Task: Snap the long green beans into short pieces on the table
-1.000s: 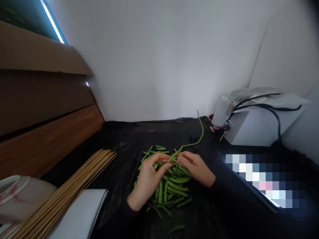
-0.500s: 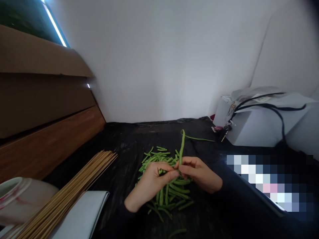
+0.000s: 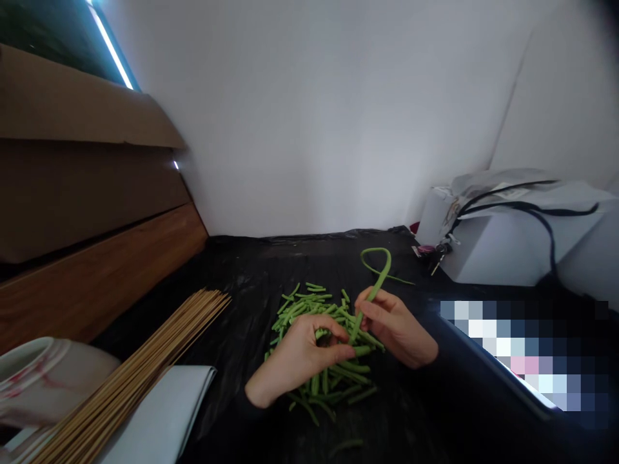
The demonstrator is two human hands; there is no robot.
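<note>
A pile of short green bean pieces lies on the black sheet in front of me. My right hand pinches a long green bean whose free end curls up and back in a loop. My left hand is closed just left of it, thumb and fingers pinching a short bean piece at the bean's lower end. Both hands hover over the pile.
A bundle of bamboo skewers lies at the left beside a grey folded sheet and a white bowl. A white box with black cords stands at the back right. Wooden boards line the left.
The long bean's free end has swung from lying out to the right to standing up and curling into a loop. My right hand has moved slightly right, away from my left hand.
</note>
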